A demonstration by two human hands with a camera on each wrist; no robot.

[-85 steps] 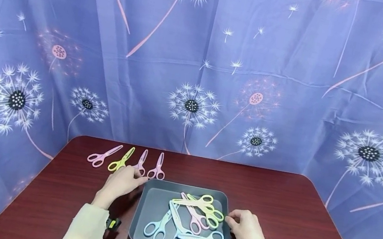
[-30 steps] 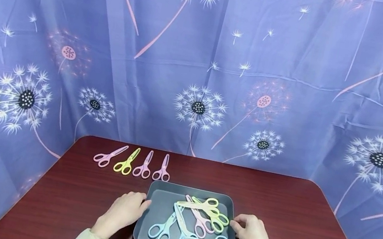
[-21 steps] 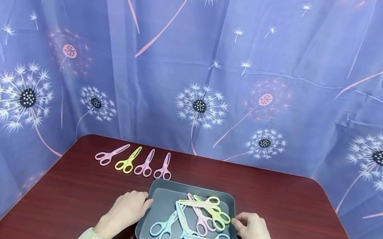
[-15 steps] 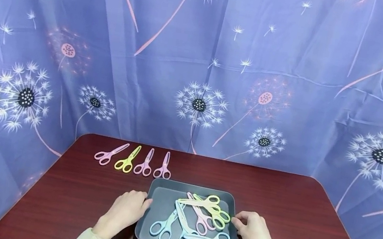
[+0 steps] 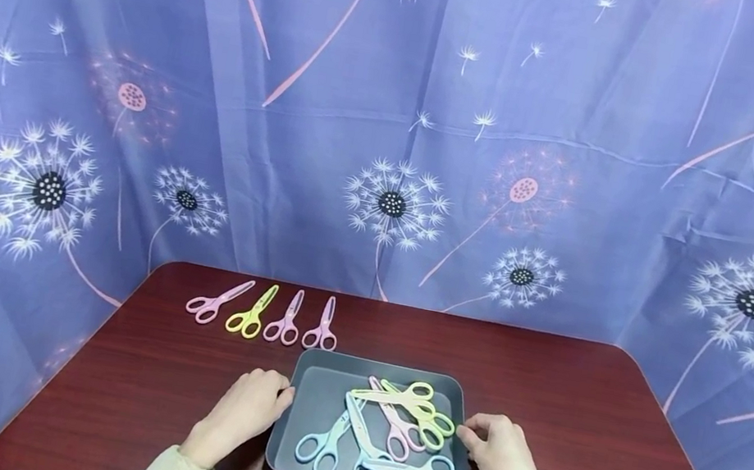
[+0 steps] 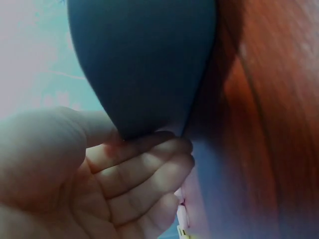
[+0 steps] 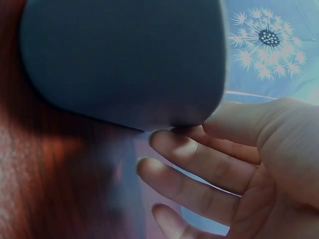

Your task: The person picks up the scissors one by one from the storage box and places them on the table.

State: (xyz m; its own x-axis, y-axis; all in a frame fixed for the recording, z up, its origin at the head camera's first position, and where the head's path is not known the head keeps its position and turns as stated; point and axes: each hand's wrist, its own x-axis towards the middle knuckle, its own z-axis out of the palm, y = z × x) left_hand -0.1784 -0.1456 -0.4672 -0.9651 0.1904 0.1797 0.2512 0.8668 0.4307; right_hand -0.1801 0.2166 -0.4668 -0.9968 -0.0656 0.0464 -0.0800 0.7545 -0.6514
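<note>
A dark grey tray (image 5: pixel 313 391) stands near the table's front edge, with several scissors in it. Three pairs of light-blue scissors (image 5: pixel 328 447), a pink pair (image 5: pixel 399 434) and two yellow-green pairs (image 5: pixel 419 408) overlap toward its right side. My left hand (image 5: pixel 246 409) holds the tray's left side, thumb at the rim and fingers against the outer wall (image 6: pixel 144 64). On the opposite side my right hand (image 5: pixel 497 455) grips the tray, its thumb at the rim; in the right wrist view the lower fingers (image 7: pixel 189 191) spread apart beneath. Each index fingertip is partly hidden.
Behind the tray at the left, a row of scissors lies on the dark red table (image 5: pixel 547 380): a slanted mauve pair (image 5: pixel 211 307), a yellow-green pair (image 5: pixel 248 322) and two more mauve pairs (image 5: pixel 284 328). A blue dandelion-print curtain (image 5: pixel 399 106) hangs behind the table.
My left hand has come from beside the row of scissors down to the tray's left side. Its thumb has shifted slightly outward at the rim. The right hand stays at the tray.
</note>
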